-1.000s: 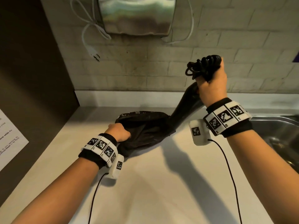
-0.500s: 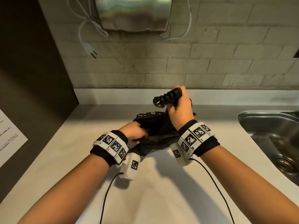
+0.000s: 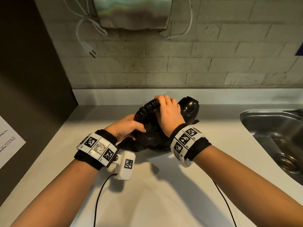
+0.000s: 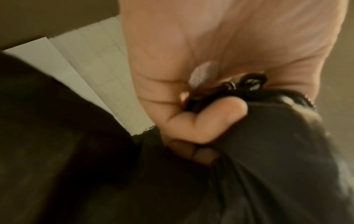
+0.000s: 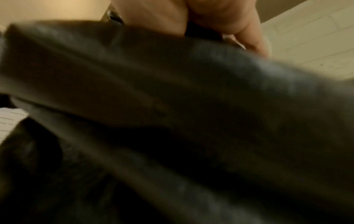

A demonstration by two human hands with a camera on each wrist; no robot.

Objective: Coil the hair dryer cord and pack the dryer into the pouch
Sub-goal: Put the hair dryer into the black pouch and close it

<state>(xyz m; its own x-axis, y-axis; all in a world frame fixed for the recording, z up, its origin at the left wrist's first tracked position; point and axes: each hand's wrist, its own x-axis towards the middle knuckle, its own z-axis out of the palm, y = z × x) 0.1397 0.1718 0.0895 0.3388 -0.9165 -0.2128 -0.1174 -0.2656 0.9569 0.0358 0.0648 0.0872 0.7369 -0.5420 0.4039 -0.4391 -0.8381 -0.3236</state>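
Note:
On the white counter (image 3: 147,194) lies the black fabric pouch (image 3: 152,141). My left hand (image 3: 129,128) grips its left edge; the left wrist view shows the fingers (image 4: 203,121) curled into the dark pouch fabric (image 4: 268,151), with a bit of the cord (image 4: 249,84) above them. My right hand (image 3: 167,112) holds the coiled black cord (image 3: 147,108) low over the pouch. The glossy black hair dryer (image 3: 188,108) shows just right of that hand. How deep the dryer sits in the pouch is hidden. The right wrist view is mostly blurred dark pouch fabric (image 5: 172,106).
A steel sink (image 3: 275,133) is sunk into the counter at the right. A brick wall (image 3: 180,68) stands behind, with a metal hand dryer (image 3: 132,12) and a dangling white plug (image 3: 89,50). A dark wall with a paper notice (image 3: 8,141) bounds the left.
My right hand has come down from high by the wall, bringing cord and dryer onto the pouch. My left hand, still holding the pouch, shifted right toward it.

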